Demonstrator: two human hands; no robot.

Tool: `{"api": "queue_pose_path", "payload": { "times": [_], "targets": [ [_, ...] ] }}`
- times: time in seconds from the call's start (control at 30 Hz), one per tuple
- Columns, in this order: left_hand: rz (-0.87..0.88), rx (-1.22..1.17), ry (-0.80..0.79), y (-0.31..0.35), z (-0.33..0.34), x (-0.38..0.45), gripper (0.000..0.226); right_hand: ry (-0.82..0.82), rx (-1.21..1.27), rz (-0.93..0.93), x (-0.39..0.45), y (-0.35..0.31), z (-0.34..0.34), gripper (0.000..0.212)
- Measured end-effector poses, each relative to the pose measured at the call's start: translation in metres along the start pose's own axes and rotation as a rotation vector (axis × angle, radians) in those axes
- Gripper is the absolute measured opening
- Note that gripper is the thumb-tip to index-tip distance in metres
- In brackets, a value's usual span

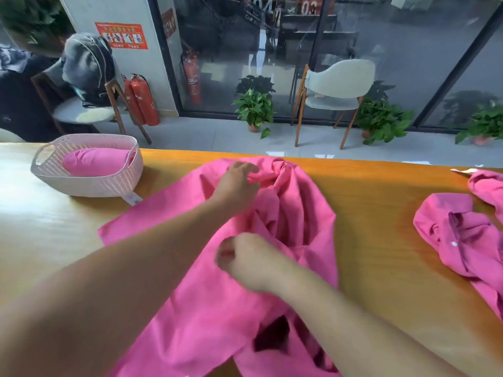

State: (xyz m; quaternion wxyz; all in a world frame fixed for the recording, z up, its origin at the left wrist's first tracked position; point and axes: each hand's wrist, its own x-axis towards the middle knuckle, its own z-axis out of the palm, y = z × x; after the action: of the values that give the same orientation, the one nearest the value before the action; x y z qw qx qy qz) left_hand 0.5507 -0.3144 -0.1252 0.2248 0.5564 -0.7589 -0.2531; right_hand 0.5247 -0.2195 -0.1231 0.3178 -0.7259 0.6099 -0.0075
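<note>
A large pink garment (299,208) lies rumpled across the middle of the wooden table (381,213). My left hand (236,186) reaches to its far edge, fingers curled into the bunched cloth there. My right hand (250,262) sits nearer to me over the garment's middle, fingers curled and pinching a fold of the pink cloth; it is blurred. Both forearms cross the near part of the garment.
A white woven basket (54,175) with a rolled pink garment (95,161) inside stands at the table's far left. Two more crumpled pink garments (462,238) lie at the right edge. Beyond the table are chairs, potted plants, fire extinguishers and a glass wall.
</note>
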Motion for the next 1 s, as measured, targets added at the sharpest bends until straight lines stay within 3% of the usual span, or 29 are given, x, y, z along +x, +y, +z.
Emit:
{"api": "queue_pose_path", "payload": {
  "times": [0.03, 0.13, 0.2, 0.27, 0.33, 0.4, 0.5, 0.57, 0.6, 0.67, 0.7, 0.73, 0.8, 0.83, 0.9, 0.93, 1.0],
  "targets": [
    [-0.026, -0.011, 0.039, -0.011, 0.003, -0.012, 0.033, 0.133, -0.022, 0.001, -0.033, 0.03, -0.016, 0.023],
    [-0.009, 0.01, 0.185, -0.035, 0.011, -0.049, 0.03, 0.194, 0.004, 0.215, -0.05, 0.087, -0.028, 0.021],
    [-0.005, 0.043, 0.29, -0.045, 0.016, -0.068, 0.038, 0.185, -0.013, 0.224, -0.05, 0.081, -0.017, 0.022],
    [-0.045, 0.057, 0.331, -0.053, 0.02, -0.081, 0.041, 0.279, -0.071, 0.294, -0.049, 0.078, -0.006, 0.042],
    [-0.157, 0.042, 0.307, -0.059, 0.021, -0.091, 0.033, 0.286, -0.135, 0.391, -0.055, 0.079, -0.007, 0.055],
    [-0.307, -0.054, 0.218, -0.062, 0.015, -0.093, 0.033, 0.234, -0.066, 0.395, -0.058, 0.066, -0.005, 0.037],
    [-0.488, -0.391, 0.017, -0.057, -0.01, -0.082, 0.053, 0.297, 0.134, 0.158, -0.054, 0.027, 0.0, 0.018],
    [-0.579, -0.537, -0.091, -0.05, -0.032, -0.074, 0.073, 0.17, 0.451, -0.019, -0.058, -0.007, 0.009, 0.011],
    [-0.619, -0.522, -0.13, -0.048, -0.044, -0.072, 0.073, -0.036, 0.622, -0.076, -0.066, -0.025, 0.016, 0.007],
    [-0.631, -0.532, -0.176, -0.045, -0.061, -0.076, 0.057, -0.447, 0.758, -0.118, -0.079, -0.04, 0.028, 0.007],
    [-0.609, -0.485, -0.182, -0.045, -0.069, -0.079, 0.05, -0.518, 0.763, -0.113, -0.083, -0.037, 0.03, 0.008],
    [-0.57, -0.333, -0.179, -0.047, -0.075, -0.082, 0.049, -0.479, 0.784, -0.102, -0.084, -0.031, 0.029, 0.009],
    [-0.498, -0.074, -0.127, -0.049, -0.076, -0.091, 0.056, -0.193, 0.874, -0.015, -0.084, -0.007, 0.018, 0.009],
    [-0.487, -0.032, -0.093, -0.051, -0.073, -0.098, 0.067, -0.006, 0.821, 0.038, -0.081, 0.01, 0.014, 0.01],
    [-0.47, -0.036, -0.062, -0.052, -0.058, -0.115, 0.095, 0.28, 0.324, 0.142, -0.081, 0.043, 0.001, 0.015],
    [-0.458, -0.034, -0.069, -0.052, -0.049, -0.124, 0.106, 0.321, 0.055, 0.21, -0.086, 0.054, -0.006, 0.021],
    [-0.44, 0.026, -0.122, -0.055, -0.031, -0.14, 0.117, 0.181, -0.256, 0.364, -0.098, 0.072, -0.014, 0.048]
  ]
}}
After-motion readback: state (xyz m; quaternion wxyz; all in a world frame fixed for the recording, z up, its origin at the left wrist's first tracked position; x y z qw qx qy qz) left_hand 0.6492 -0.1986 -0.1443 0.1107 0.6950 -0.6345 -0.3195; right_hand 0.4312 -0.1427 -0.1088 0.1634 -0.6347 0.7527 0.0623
